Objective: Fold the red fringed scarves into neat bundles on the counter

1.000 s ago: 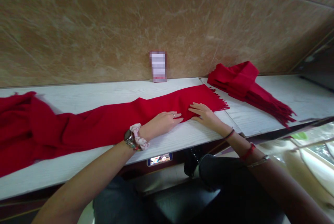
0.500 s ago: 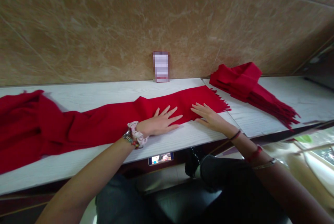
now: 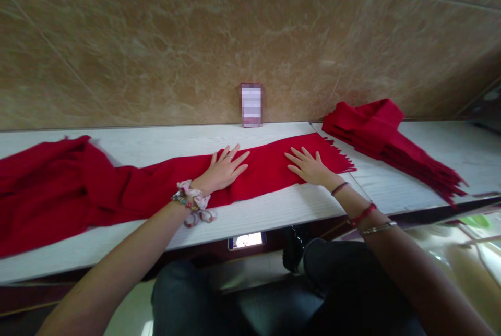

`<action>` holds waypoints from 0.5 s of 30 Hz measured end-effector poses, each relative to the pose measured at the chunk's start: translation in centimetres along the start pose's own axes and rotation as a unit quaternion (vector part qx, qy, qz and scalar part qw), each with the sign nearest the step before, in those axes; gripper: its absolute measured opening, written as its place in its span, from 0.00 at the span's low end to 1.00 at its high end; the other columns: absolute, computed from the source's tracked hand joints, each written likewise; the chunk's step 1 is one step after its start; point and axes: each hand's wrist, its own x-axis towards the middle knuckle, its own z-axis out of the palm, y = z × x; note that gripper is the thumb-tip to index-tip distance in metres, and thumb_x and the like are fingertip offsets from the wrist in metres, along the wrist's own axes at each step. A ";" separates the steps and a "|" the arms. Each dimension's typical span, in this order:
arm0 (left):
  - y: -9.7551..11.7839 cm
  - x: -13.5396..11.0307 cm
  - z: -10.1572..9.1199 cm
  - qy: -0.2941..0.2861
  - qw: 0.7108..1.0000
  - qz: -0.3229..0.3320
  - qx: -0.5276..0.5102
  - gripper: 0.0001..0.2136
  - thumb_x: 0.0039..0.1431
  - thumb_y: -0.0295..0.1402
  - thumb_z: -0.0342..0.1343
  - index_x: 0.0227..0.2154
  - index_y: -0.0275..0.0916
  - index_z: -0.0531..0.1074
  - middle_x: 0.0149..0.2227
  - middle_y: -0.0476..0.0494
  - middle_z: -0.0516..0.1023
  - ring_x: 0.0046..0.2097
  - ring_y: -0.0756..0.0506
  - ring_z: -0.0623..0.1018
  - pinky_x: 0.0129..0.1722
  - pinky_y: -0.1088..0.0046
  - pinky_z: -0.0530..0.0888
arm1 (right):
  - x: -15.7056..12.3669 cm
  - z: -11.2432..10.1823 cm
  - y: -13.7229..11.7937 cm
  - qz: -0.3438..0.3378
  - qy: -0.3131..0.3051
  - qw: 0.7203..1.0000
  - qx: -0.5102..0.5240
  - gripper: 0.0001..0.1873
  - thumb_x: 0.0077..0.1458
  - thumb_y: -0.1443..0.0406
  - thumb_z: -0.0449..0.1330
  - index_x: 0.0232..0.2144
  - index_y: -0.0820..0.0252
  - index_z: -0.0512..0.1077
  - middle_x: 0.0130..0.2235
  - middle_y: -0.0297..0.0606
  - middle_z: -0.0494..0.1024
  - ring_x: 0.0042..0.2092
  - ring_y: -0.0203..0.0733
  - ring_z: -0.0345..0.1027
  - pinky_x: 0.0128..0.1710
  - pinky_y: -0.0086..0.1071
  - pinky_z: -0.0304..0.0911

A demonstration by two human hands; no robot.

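A long red scarf [image 3: 270,169] with a fringed right end lies stretched along the white wood-grain counter [image 3: 266,208]. Its left part is bunched and wrinkled, running out of view. My left hand [image 3: 223,170] rests on the scarf's middle with fingers spread. Closer to the fringe, my right hand [image 3: 309,165] lies flat on the cloth, its fingers also apart. Between the two hands the cloth looks smooth. To the right, a second red scarf [image 3: 376,130] sits folded over itself, its fringe pointing toward the counter's front edge.
A small card-like object with a blurred face [image 3: 251,105] leans against the brown marbled wall [image 3: 156,54]. Below the counter's front edge lies a phone [image 3: 246,241] with a lit screen. My legs are under the counter, and a green item [image 3: 475,220] shows at lower right.
My left hand has moved left and back across the scarf, and the cloth between my hands looks flatter. My right hand has shifted slightly onto the cloth. The camera view has shifted a little.
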 end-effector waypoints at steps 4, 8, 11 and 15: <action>-3.9 -1.2 1.2 -0.001 0.999 -0.040 0.029 0.25 0.64 0.44 0.32 0.63 0.47 0.42 0.66 0.43 0.40 0.64 0.34 0.45 0.57 0.46 0.51 | -0.3 0.7 1.7 0.016 -0.021 1.000 -0.005 0.20 0.61 0.56 0.45 0.53 0.49 0.65 0.61 0.45 0.57 0.61 0.69 0.44 0.43 0.77 0.43; -6.6 -3.0 1.0 -0.026 0.996 -0.044 0.069 0.24 0.64 0.43 0.33 0.62 0.46 0.47 0.65 0.44 0.44 0.64 0.36 0.48 0.58 0.50 0.50 | -0.5 1.0 2.5 0.017 0.000 1.000 -0.002 0.19 0.60 0.56 0.48 0.52 0.48 0.65 0.61 0.43 0.59 0.61 0.65 0.46 0.46 0.74 0.45; -7.1 -3.2 0.1 -0.057 0.995 -0.058 0.066 0.25 0.63 0.43 0.34 0.62 0.45 0.47 0.65 0.42 0.43 0.64 0.35 0.47 0.58 0.49 0.50 | -0.2 0.4 1.4 0.050 0.024 0.998 -0.002 0.21 0.58 0.58 0.51 0.53 0.51 0.64 0.60 0.45 0.59 0.60 0.66 0.47 0.47 0.73 0.45; -7.4 -1.0 -2.1 -0.101 0.992 -0.046 0.061 0.25 0.62 0.43 0.38 0.61 0.41 0.53 0.63 0.39 0.51 0.63 0.36 0.52 0.57 0.51 0.52 | 0.3 -1.3 -4.3 -0.060 0.085 0.994 0.041 0.23 0.56 0.60 0.55 0.53 0.60 0.64 0.58 0.50 0.62 0.61 0.56 0.49 0.55 0.56 0.51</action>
